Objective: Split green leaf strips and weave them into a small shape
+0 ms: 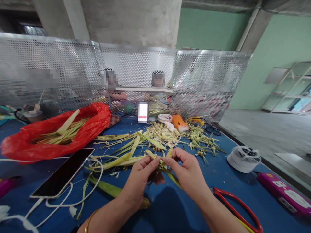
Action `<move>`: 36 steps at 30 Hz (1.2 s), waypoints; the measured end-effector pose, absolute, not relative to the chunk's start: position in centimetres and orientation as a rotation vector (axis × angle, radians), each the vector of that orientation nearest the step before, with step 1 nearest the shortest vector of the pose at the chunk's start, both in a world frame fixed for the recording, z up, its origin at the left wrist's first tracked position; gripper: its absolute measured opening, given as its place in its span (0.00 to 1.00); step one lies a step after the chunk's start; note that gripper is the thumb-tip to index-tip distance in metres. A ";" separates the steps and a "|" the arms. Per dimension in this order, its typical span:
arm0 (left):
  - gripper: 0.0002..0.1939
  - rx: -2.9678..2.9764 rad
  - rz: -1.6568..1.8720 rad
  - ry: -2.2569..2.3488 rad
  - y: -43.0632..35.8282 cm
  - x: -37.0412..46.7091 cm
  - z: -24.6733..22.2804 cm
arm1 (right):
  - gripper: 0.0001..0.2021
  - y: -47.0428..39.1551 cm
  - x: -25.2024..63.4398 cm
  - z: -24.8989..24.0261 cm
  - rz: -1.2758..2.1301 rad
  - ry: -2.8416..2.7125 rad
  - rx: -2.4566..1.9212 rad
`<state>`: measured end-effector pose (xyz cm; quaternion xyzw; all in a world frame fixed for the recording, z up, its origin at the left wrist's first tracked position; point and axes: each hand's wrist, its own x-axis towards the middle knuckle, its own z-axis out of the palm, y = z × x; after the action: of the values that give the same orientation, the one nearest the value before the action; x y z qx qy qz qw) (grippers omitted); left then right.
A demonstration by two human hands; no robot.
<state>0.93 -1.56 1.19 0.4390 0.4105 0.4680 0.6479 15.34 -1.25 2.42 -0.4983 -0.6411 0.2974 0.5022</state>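
Side by side over the blue table [170, 204], both hands hold a small bunch of yellow-green plant strips [163, 165]. My left hand [145, 171] is closed round its left side, thumb and forefinger pinching near the top. My right hand [184, 168] pinches the same bunch from the right, its fingers curled. A green strip hangs below the right fingers. Long pale leaves [123, 160] lie left of the hands, and a wide green leaf [107, 188] passes behind my left wrist. Beyond the hands spreads a heap of dried pale pieces [161, 132].
At left are a red plastic bag [21, 139] of leaves and a dark tablet [64, 173] with white cables. Red-handled scissors [239, 200], a white ribbon roll [243, 160] and a purple package [283, 192] lie right. A lit phone [143, 112] stands before a perforated metal screen [136, 71]; people sit behind.
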 end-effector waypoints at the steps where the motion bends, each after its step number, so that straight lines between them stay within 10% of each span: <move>1: 0.17 0.997 1.066 0.934 -1.5 0.9 1.2 | 0.14 -1.3 15.3 2.4 0.722 -1.552 -1.202; 19: 0.15 0.968 0.973 0.866 -1.3 0.6 1.2 | 0.11 -0.6 16.5 2.7 1.011 -1.644 -0.919; 36: 0.12 0.909 0.896 0.810 -1.3 0.3 1.5 | 0.09 -0.8 17.1 3.0 0.574 -1.974 -0.979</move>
<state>0.31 -1.31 1.51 0.4125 0.3674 0.4066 0.7277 17.06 -0.75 2.96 -0.3904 -0.7872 0.2290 0.4190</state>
